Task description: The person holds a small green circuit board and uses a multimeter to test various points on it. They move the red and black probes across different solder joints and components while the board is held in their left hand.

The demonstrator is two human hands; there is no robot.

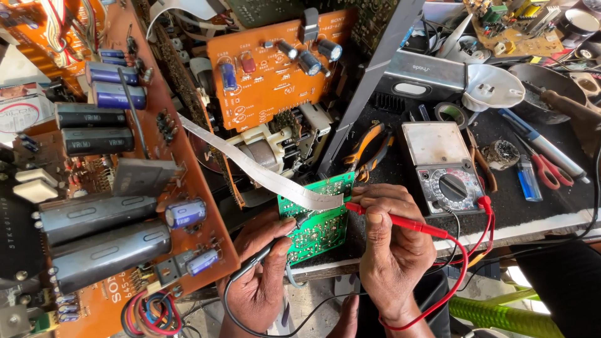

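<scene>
My left hand (pixel 261 278) grips a black test probe (pixel 275 246) whose tip touches the solder side of a small green circuit board (pixel 316 220). In my right hand (pixel 393 250) a red test probe (pixel 394 220) lies across the fingers, its tip on the board's right edge. A flat grey ribbon cable (pixel 250 164) runs from the upper left down to the board. Red and black leads trail from the probes to an analog multimeter (pixel 441 168) lying just right of my right hand.
A large orange circuit board (pixel 125 206) with big capacitors fills the left. A second orange board (pixel 275 69) stands behind a grey motor. Orange-handled pliers (pixel 369 150), red-handled scissors (pixel 548 169), a lighter, tape and tools crowd the dark bench at right.
</scene>
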